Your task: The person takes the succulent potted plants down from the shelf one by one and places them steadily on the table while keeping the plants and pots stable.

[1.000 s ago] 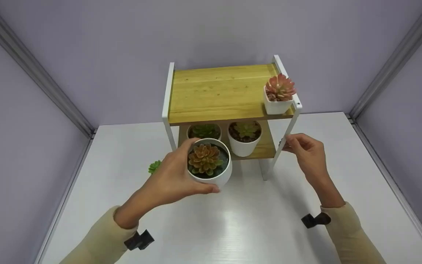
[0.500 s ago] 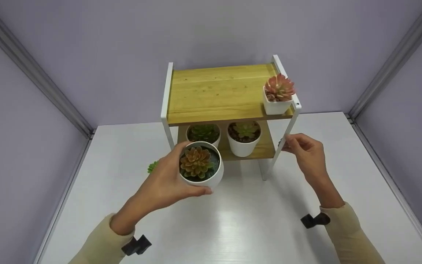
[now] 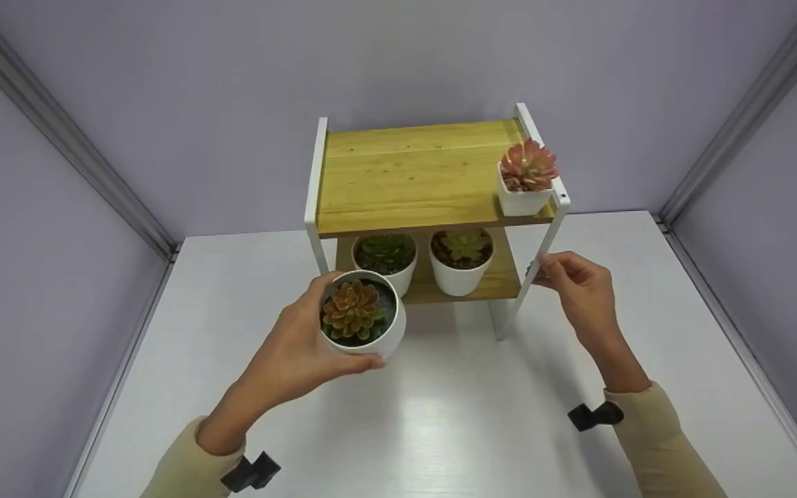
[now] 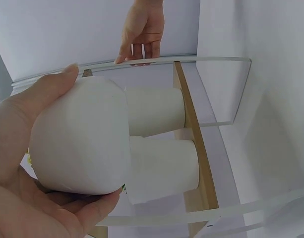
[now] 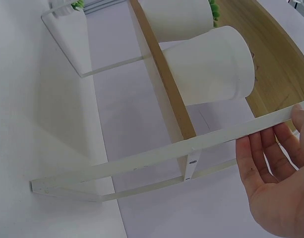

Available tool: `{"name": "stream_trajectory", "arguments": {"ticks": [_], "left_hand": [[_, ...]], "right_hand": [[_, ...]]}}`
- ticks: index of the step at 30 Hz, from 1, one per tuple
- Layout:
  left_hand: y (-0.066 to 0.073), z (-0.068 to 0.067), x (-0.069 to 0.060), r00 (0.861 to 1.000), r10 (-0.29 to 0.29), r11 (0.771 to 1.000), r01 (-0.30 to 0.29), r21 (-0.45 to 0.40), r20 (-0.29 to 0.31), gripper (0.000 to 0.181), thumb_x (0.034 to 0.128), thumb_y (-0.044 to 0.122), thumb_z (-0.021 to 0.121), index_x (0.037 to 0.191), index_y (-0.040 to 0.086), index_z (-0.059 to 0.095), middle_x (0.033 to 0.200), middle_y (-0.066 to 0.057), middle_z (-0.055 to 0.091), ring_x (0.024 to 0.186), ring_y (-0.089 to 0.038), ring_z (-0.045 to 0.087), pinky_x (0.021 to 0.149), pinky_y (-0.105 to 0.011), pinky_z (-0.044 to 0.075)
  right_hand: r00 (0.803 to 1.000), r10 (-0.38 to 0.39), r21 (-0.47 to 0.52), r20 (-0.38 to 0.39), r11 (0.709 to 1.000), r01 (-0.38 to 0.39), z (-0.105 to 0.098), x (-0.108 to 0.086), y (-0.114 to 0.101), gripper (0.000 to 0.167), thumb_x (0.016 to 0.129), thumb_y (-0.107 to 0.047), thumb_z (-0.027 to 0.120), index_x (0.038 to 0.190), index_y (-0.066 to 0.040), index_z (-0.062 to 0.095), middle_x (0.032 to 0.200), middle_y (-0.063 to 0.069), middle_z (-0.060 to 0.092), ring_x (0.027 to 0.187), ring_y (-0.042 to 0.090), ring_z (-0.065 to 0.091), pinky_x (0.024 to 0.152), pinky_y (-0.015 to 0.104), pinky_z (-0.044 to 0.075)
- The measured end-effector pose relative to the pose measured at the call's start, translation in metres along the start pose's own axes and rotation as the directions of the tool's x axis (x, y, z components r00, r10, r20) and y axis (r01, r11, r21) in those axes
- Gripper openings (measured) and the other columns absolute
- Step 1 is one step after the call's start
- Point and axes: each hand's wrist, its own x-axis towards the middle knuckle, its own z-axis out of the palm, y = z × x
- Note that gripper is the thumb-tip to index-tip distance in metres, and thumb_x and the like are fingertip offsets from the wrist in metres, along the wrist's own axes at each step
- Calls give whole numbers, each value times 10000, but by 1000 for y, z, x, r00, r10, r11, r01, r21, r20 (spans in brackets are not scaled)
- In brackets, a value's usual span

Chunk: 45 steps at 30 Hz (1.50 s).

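Potted succulent (image 3: 358, 312): within the left hand (image 3: 291, 360), gripped between thumb and fingers. Shifted leftward since 1 s ago, exposing more of the green-plant pot (image 3: 390, 259) beyond; judged mid-carry. Right hand (image 3: 584, 290) pinches the shelf post (image 3: 542, 250).

Pot (image 4: 82, 136): white, round, brown-orange succulent (image 3: 353, 309) inside, mouth up, held by left hand (image 3: 288, 356) above tabletop (image 3: 433, 429), near shelf's (image 3: 412, 173) front left leg. Shelf: white frame, two wood boards, upright toward tabletop's back edge, front right leg gripped by right hand (image 3: 585, 294).
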Motion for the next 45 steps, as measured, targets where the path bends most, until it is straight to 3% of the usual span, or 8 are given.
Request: {"name": "stream_trajectory", "arguments": {"ticks": [9, 20, 28, 45], "left_hand": [[-12, -3, -9, 999, -9, 1000, 8, -20, -33, 1130, 655, 338, 1026, 1573, 142, 397, 1491, 8, 599, 1392, -215, 571, 1147, -562, 487], [-24, -4, -16, 996, -63, 998, 62, -5, -60, 1145, 653, 389, 1022, 1572, 133, 389, 1483, -21, 603, 1380, -236, 580, 1125, -563, 509], [-36, -5, -20, 991, -107, 994, 109, 22, -83, 1144, 667, 446, 1005, 1570, 121, 384, 1495, -59, 597, 1384, -282, 585, 1112, -594, 513], [-57, -8, -25, 979, -135, 989, 142, 32, -151, 1144, 663, 401, 1016, 1563, 85, 384, 1495, -104, 593, 1400, -323, 564, 1133, -625, 481]], "right_hand": [[1000, -2, -12, 2, 1000, 2, -1, 0, 1, 316, 1046, -190, 668, 1121, 111, 723, 968, 11, 791, 927, 119, 778, 893, 287, 642], [1000, 1, -17, 1, 1000, -1, -1, 0, 0, 324, 1048, -203, 666, 1124, 107, 722, 951, -23, 786, 925, 124, 776, 896, 282, 640], [1000, -11, -11, 0, 1000, 11, 0, 0, 0, 321, 1047, -163, 664, 1128, 144, 706, 954, 4, 789, 909, 114, 774, 885, 287, 644], [1000, -17, -12, 1, 1000, 17, -1, 0, 1, 318, 1053, -170, 655, 1119, 136, 711, 971, 71, 790, 917, 129, 778, 891, 289, 643]]}}
